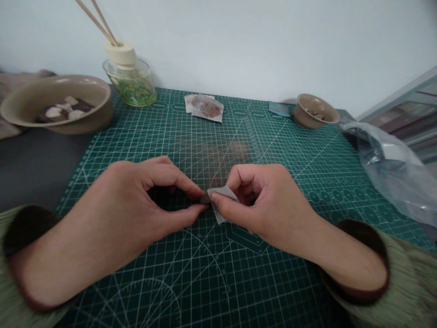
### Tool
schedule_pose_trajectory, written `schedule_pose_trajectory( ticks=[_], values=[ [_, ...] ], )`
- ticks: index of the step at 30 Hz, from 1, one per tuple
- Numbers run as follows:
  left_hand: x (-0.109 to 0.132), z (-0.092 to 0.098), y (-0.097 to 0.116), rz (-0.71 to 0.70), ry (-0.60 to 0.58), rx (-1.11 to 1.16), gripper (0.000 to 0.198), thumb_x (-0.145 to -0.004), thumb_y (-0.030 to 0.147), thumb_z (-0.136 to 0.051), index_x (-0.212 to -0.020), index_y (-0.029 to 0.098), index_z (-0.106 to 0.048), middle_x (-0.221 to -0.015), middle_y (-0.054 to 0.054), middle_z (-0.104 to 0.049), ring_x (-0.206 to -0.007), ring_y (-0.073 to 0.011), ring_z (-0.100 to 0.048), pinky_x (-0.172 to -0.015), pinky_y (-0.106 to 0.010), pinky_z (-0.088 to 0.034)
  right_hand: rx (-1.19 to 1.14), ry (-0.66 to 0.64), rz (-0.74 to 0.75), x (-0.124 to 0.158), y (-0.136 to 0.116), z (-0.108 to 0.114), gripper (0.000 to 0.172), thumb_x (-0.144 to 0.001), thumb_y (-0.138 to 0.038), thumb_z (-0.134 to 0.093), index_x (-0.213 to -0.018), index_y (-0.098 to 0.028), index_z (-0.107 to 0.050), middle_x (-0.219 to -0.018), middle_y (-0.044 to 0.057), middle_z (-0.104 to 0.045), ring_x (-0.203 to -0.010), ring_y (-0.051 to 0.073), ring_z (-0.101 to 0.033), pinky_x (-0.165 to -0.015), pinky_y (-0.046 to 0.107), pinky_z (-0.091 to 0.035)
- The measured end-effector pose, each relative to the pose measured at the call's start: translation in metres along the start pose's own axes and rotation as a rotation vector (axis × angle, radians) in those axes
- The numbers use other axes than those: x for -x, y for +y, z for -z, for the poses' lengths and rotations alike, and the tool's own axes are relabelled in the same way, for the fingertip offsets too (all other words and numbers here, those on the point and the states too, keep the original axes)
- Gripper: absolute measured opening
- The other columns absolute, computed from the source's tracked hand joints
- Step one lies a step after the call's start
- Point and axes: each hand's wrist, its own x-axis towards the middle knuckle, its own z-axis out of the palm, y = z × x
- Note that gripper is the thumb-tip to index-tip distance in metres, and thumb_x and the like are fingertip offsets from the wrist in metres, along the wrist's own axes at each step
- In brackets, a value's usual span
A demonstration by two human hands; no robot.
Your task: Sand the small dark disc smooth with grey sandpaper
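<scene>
Between the thumb and forefinger of my left hand (136,207) is a small greyish-brown piece (205,199), mostly hidden by the fingertips. My right hand (269,200) pinches a small grey square of sandpaper (223,191), bent over the far end of that piece. The two hands meet above the middle of a green cutting mat (150,146). Brown dust (239,149) is smeared on the mat just beyond them.
Used sandpaper squares (207,109) with brown dust lie at the back, and a bluish square (279,109) lies farther right. A large bowl (58,86) of small chunks stands left, beside a reed diffuser (131,82). At right are a small bowl (312,116) and a plastic bag (392,168).
</scene>
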Motion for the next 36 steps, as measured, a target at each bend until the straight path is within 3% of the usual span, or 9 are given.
schedule_pose_trajectory(
  ticks=[14,17,25,36],
  values=[
    [0.0029,0.0011,0.0029,-0.024,0.003,0.038,0.013,-0.093,0.036,-0.093,-0.094,0.047,-0.101,-0.093,0.007,-0.093,-0.079,-0.0192,-0.085,-0.070,-0.033,-0.063,0.023,-0.009,-0.017,-0.0001,-0.0032,-0.0008,0.057,-0.100,-0.050,-0.110,-0.073,-0.026,-0.065,-0.062,-0.006,-0.062,-0.057,0.012,-0.052,-0.053,0.029,-0.041],
    [0.0023,-0.0001,0.0034,-0.015,0.029,0.043,0.016,-0.090,0.035,-0.095,-0.093,0.049,-0.101,-0.093,0.009,-0.092,-0.079,-0.0172,-0.085,-0.070,-0.032,-0.062,0.047,0.019,-0.007,0.0004,-0.0034,-0.0001,0.058,-0.099,-0.052,-0.110,-0.072,-0.026,-0.066,-0.063,-0.004,-0.064,-0.062,0.015,-0.058,-0.055,0.030,-0.043],
    [-0.0003,-0.0040,0.0002,-0.050,0.027,0.021,0.010,-0.098,0.038,-0.092,-0.094,0.041,-0.101,-0.094,0.005,-0.092,-0.078,-0.0191,-0.083,-0.069,-0.034,-0.061,0.030,0.029,0.016,-0.0005,-0.0009,0.0007,0.056,-0.100,-0.047,-0.110,-0.071,-0.026,-0.065,-0.066,-0.003,-0.067,-0.065,0.015,-0.062,-0.056,0.030,-0.044],
    [0.0032,-0.0042,-0.0012,-0.059,0.046,0.028,0.010,-0.097,0.039,-0.095,-0.096,0.047,-0.100,-0.094,0.009,-0.092,-0.080,-0.0188,-0.084,-0.068,-0.034,-0.063,0.004,-0.011,0.000,-0.0002,0.0004,0.0014,0.051,-0.101,-0.040,-0.108,-0.074,-0.025,-0.067,-0.066,-0.004,-0.069,-0.063,0.014,-0.060,-0.056,0.028,-0.045]
  ],
)
